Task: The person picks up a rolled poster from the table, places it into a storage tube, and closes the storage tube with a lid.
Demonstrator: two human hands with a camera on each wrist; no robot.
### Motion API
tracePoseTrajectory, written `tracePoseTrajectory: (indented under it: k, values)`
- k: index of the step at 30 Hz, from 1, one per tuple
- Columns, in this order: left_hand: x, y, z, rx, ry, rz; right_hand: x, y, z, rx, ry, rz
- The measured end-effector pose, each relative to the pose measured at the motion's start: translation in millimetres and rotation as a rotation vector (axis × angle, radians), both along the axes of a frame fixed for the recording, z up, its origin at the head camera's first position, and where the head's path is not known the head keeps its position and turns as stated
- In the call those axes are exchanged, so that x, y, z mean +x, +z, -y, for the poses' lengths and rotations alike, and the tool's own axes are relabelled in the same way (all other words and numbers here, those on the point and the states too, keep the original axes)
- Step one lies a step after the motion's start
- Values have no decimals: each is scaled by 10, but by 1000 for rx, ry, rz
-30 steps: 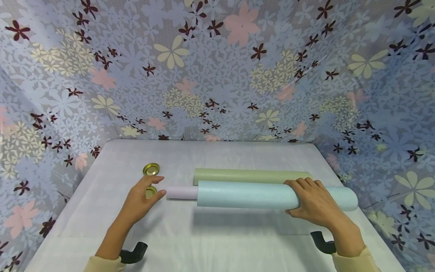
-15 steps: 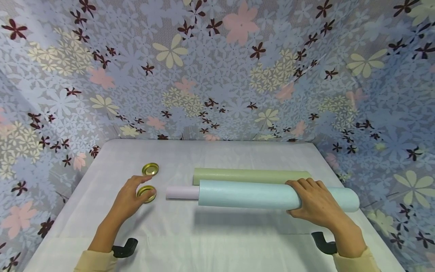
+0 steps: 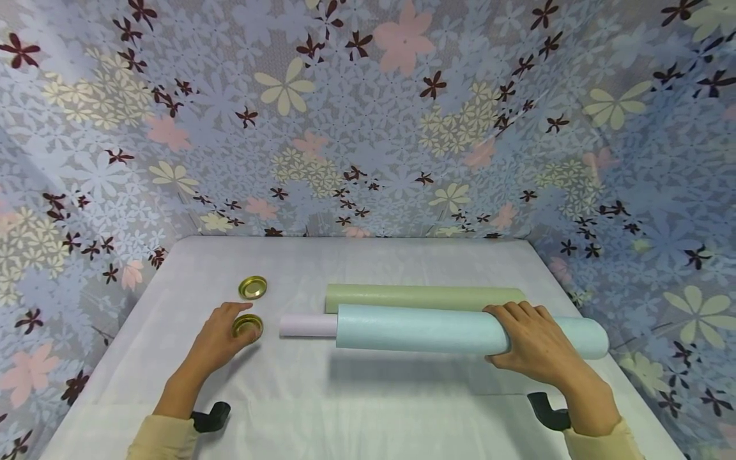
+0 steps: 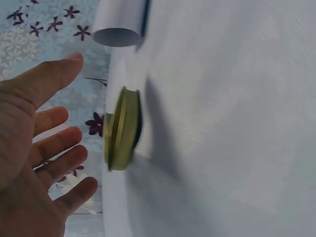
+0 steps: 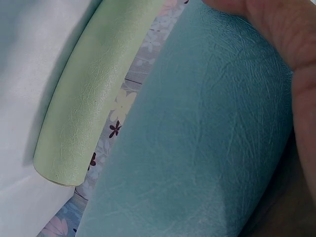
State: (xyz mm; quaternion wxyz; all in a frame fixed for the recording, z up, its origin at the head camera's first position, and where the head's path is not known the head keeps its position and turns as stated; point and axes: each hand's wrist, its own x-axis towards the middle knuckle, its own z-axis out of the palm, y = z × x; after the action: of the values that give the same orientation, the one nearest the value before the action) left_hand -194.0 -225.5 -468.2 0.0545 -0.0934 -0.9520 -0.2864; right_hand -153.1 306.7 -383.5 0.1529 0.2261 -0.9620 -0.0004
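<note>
My right hand (image 3: 530,338) grips a long light blue tube (image 3: 414,329) from above, fingers over its far side and thumb at the near side. The tube is held level, its shadow on the table beneath. A narrower lilac tube (image 3: 308,326) shows past its left end; whether it lies inside or behind the blue one I cannot tell. My left hand (image 3: 215,338) hovers beside the nearer gold jar lid (image 3: 247,327), fingers spread and thumb apart. In the left wrist view, space separates that hand from the lid (image 4: 123,131). Nothing is in its grasp.
A pale green tube (image 3: 425,297) lies behind the blue one, partly covered by it. Another gold lid (image 3: 253,287) sits farther back on the left. A white cloth covers the table (image 3: 368,415); a floral curtain (image 3: 368,128) hangs behind and around it.
My left hand has drawn back leftward from the lilac tube's end to beside the nearer lid. The blue tube has shifted very slightly right in my right hand's grip.
</note>
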Motion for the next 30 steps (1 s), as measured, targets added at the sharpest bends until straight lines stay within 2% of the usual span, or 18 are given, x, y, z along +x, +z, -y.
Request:
tracePoseTrajectory:
  k: [8, 14, 30]
  values:
    - [-34, -174, 57, -25, 32, 1, 0, -13, 1, -3, 4, -8]
    - [-59, -265, 88, -31, 29, -9, 0, -16, 2, -3, 9, -12]
    - [-76, -341, 102, -68, 17, -7, 1, -23, 2, 2, 13, -17]
